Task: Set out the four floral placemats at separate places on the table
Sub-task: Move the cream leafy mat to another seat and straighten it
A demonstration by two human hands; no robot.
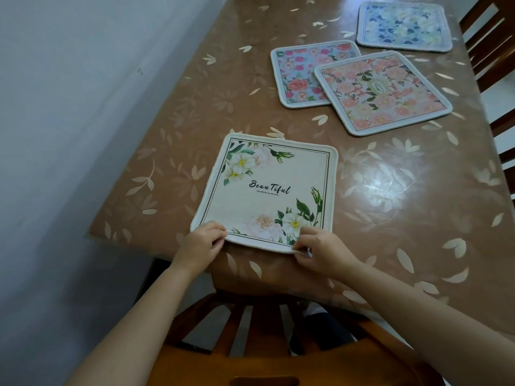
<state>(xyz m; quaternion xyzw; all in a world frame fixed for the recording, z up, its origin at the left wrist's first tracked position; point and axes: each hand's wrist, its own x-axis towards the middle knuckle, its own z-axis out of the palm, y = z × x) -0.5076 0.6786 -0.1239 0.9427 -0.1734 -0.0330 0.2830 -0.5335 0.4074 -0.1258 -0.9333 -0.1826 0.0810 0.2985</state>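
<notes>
Both the left hand (202, 242) and right hand (320, 247) pinch the near edge of the cream square floral placemat (267, 190) on the brown leaf-patterned counter (418, 190); beyond, a pink floral placemat (384, 93) overlaps a rose-printed placemat (298, 76).

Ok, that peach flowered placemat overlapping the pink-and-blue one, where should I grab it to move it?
Pinch the peach placemat along its near edge, reaching from your side of the table. It lies flat on top, turned so that edge sits on bare table, away from its overlap with the pink-and-blue placemat. Lifting there likely leaves the lower one undisturbed.
</notes>
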